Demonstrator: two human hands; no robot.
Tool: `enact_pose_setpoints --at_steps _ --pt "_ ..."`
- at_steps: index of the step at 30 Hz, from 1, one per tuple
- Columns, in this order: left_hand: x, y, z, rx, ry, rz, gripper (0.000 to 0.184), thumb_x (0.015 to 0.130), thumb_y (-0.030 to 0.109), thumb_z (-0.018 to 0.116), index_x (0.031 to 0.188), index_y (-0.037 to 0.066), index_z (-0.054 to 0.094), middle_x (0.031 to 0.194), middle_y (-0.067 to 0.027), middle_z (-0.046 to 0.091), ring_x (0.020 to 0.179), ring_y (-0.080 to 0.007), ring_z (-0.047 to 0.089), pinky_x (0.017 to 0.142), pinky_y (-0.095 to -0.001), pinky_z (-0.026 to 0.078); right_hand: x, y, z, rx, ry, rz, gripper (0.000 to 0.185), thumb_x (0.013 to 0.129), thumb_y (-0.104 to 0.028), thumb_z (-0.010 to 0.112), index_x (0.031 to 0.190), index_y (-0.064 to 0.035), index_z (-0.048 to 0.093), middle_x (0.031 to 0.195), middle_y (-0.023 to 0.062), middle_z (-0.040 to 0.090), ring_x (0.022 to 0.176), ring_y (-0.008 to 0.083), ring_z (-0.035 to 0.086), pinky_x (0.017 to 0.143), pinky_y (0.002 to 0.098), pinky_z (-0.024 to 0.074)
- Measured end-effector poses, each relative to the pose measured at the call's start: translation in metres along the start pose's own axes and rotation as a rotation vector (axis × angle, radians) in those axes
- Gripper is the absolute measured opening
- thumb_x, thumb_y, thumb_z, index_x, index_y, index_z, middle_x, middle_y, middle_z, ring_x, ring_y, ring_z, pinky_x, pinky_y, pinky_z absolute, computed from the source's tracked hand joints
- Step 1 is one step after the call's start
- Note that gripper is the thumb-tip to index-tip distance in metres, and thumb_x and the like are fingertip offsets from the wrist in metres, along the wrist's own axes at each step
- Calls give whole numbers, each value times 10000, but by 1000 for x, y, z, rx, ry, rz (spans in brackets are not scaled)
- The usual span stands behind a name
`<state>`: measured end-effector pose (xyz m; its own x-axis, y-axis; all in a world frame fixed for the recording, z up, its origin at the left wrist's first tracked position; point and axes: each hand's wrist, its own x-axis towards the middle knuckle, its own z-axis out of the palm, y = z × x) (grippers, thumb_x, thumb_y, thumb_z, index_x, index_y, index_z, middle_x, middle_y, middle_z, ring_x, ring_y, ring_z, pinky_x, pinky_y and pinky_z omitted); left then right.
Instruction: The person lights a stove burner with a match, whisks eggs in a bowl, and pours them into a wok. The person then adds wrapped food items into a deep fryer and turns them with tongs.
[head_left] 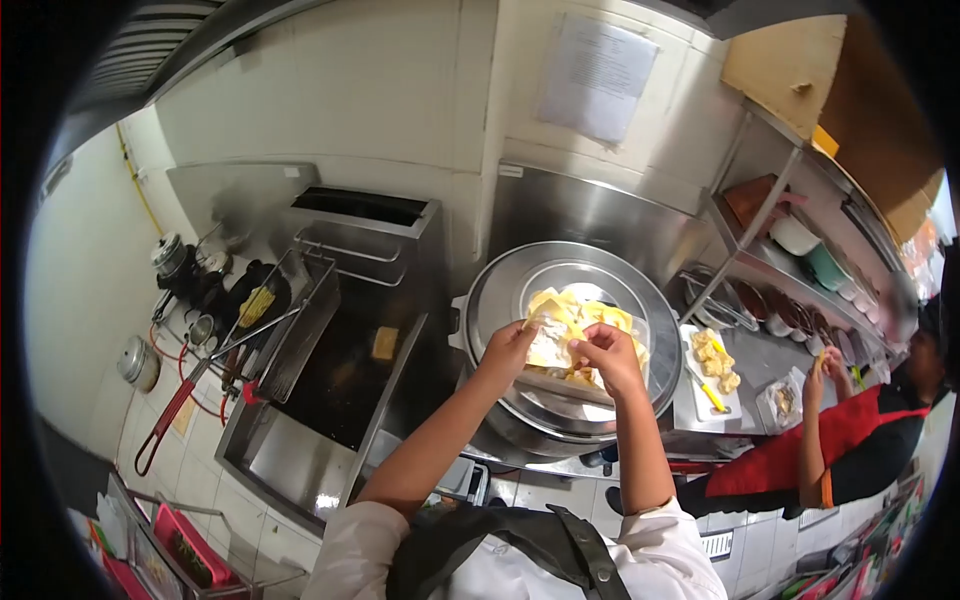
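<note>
Between my hands is a thin yellow wrapper sheet (pixel 553 316). My left hand (pixel 507 352) is closed on its left side. My right hand (pixel 612 357) has thumb and fingers pinched together at its right side. Just below lies a shallow tray (pixel 565 387) with more yellow wrappers (pixel 612 318) and some whitish stuff, too small to make out. The tray rests on the round metal lid (pixel 492 300) of a large pot. My palms and part of the tray's contents are hidden.
Left stands a deep fryer (pixel 340 400) with dark oil, a floating square piece (pixel 385 343) and a raised basket (pixel 305 320). A co-worker in a red apron (pixel 800 445) stands right, by a white board (pixel 725 395) with yellow pieces and a yellow-handled knife (pixel 712 395).
</note>
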<state>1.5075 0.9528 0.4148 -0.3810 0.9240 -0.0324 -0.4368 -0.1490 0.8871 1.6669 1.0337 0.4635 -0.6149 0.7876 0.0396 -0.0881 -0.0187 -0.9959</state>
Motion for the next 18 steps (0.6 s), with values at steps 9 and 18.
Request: enact_pose_setpoints --at_steps 9,18 --pt "-48 22 -36 -341 19 -101 295 924 208 497 1109 -19 532 1065 -115 603 950 -210 620 814 -356 535 4 7 43 98 -92 99 138 769 -27 674 856 2 571 684 29 594 532 85 545 483 215 471" --pt "-146 6 -124 -371 313 -11 319 936 264 487 1124 8 519 1080 -103 600 967 -196 610 840 -351 505 -29 60 144 2 -361 253 151 811 -119 665 819 25 619 682 57 614 530 114 566 492 235 477"
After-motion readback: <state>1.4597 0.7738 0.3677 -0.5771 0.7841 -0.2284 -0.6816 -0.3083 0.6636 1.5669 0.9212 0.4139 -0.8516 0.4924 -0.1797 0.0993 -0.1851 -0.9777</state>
